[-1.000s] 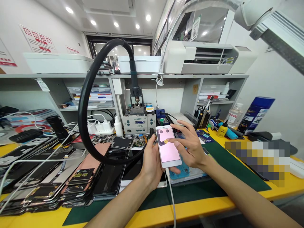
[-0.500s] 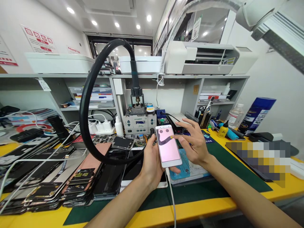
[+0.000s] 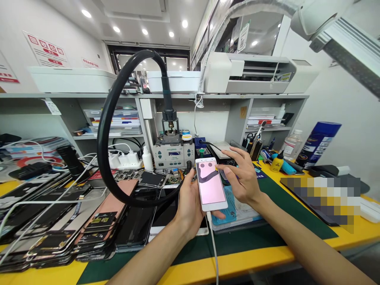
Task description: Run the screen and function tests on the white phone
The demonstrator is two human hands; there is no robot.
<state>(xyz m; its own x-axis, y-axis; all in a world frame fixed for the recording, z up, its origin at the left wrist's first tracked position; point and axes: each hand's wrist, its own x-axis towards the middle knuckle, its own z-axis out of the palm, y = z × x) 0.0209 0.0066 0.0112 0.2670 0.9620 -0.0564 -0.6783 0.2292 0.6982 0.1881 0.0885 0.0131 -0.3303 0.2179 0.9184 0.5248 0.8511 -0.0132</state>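
Note:
A white smartphone (image 3: 211, 194) lies tilted in my left hand (image 3: 189, 202), whose thumb and fingers grip its sides. Its lit pink screen carries a dark curved stroke with two dark dots above it. From the phone's lower end a white cable (image 3: 214, 241) runs down past the table edge. My right hand (image 3: 242, 178) hovers at the screen's right side with the index finger stretched out at the upper right edge and the other fingers apart. Whether that fingertip touches the glass I cannot tell.
Stacked phone screens (image 3: 97, 221) fill the left of the green mat (image 3: 249, 245). A thick black hose (image 3: 102, 130) arches from the hot-air station (image 3: 172, 154) close by my left hand. A blue clear-lidded case (image 3: 231, 213) lies under the phone; bottles and a blue spray can (image 3: 319, 144) stand right.
My right index finger has shifted slightly right and up, to the screen's edge. The dark stroke now reaches further at its right end. My left hand still holds the phone.

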